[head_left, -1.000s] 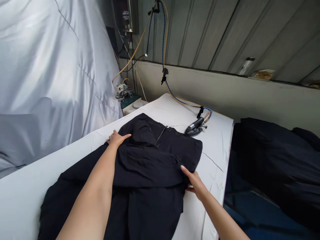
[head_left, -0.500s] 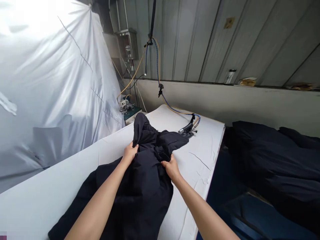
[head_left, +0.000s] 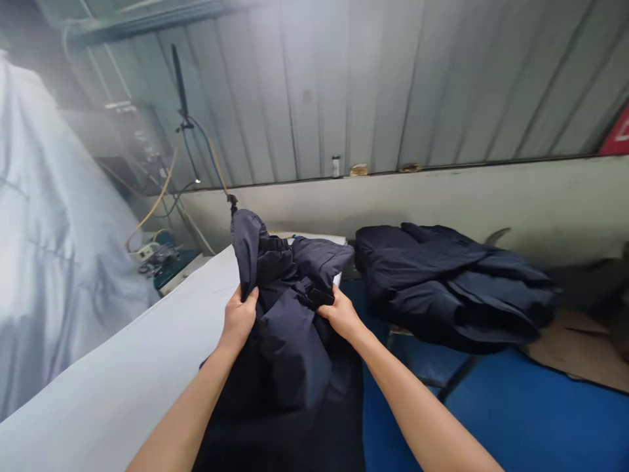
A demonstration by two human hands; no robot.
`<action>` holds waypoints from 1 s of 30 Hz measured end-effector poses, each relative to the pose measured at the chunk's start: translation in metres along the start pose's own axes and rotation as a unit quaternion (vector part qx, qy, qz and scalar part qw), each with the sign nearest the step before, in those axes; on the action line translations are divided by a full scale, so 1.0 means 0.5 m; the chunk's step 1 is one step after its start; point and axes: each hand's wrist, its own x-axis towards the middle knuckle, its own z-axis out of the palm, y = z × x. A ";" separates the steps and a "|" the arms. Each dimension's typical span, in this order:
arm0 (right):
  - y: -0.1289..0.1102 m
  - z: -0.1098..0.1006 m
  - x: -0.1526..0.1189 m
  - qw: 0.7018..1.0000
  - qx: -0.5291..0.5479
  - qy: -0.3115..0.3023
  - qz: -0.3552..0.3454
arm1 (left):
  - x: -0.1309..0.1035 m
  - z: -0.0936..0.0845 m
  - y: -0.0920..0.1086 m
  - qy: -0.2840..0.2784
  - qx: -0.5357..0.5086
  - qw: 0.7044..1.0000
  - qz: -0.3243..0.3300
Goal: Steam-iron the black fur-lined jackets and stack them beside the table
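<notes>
A dark navy garment [head_left: 295,341] hangs bunched between my two hands, its gathered upper part raised above the right edge of the white table [head_left: 122,354]. My left hand [head_left: 239,318] grips its left side, thumb on top of the cloth. My right hand [head_left: 340,314] pinches the right side near a gathered band. The lower part of the garment drops toward me in loose folds, and the fingers behind the cloth are hidden.
A pile of dark garments [head_left: 442,282] lies to the right over a blue surface [head_left: 540,406], with brown cardboard [head_left: 580,347] beside it. A white sheet [head_left: 63,262] hangs at the left. Cables [head_left: 170,177] dangle near a green-topped machine table [head_left: 177,267].
The view has swung right. Both hands have lifted the garment and carried it right, toward the table's edge, still gripping it. More of the garment pile and blue surface now shows.
</notes>
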 end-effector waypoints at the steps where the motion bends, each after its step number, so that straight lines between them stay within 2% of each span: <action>1: 0.001 -0.040 -0.002 1.000 0.001 0.012 -0.001 | -0.007 0.036 0.016 -0.013 -0.008 1.000 0.003; 5: -0.003 -0.208 -0.013 0.998 0.027 0.051 0.009 | -0.037 0.187 0.080 -0.052 -0.035 0.998 0.025; 8: -0.022 -0.349 -0.021 0.997 0.032 0.072 0.005 | -0.062 0.305 0.135 -0.065 -0.074 0.994 0.048; 11: -0.065 -0.505 -0.027 0.997 0.014 0.069 -0.036 | -0.089 0.417 0.214 -0.047 -0.111 0.990 0.077; 13: -0.114 -0.617 -0.018 0.996 -0.008 0.063 -0.067 | -0.097 0.487 0.279 -0.027 -0.136 0.985 0.099; 15: -0.174 -0.739 0.016 0.992 -0.061 0.071 -0.083 | -0.084 0.554 0.348 -0.013 -0.161 0.980 0.118; 17: -0.232 -0.868 0.081 0.980 -0.154 0.093 -0.083 | -0.042 0.624 0.408 -0.006 -0.175 0.976 0.127; 19: -0.267 -0.992 0.171 0.955 -0.264 0.115 -0.072 | 0.023 0.697 0.445 -0.010 -0.161 0.979 0.122; 20: -0.268 -1.048 0.219 0.935 -0.322 0.132 -0.065 | 0.056 0.734 0.451 -0.018 -0.126 0.986 0.109; 22: -0.227 -1.137 0.299 0.884 -0.426 0.193 -0.024 | 0.106 0.808 0.433 -0.014 -0.002 0.999 0.035; 24: -0.130 -1.187 0.339 0.850 -0.477 0.218 0.046 | 0.114 0.877 0.378 -0.011 0.145 0.988 -0.056; 25: -0.066 -1.197 0.340 0.843 -0.494 0.198 0.081 | 0.101 0.909 0.341 -0.029 0.204 0.976 -0.065; 28: 0.135 -1.185 0.293 0.840 -0.512 0.081 0.158 | 0.012 0.983 0.212 -0.230 0.331 0.914 -0.038; 29: 0.190 -1.176 0.271 0.835 -0.519 0.062 0.174 | -0.021 0.999 0.172 -0.293 0.358 0.885 -0.045; 30: 0.235 -1.167 0.252 0.827 -0.527 0.062 0.186 | -0.050 1.011 0.136 -0.328 0.379 0.863 -0.058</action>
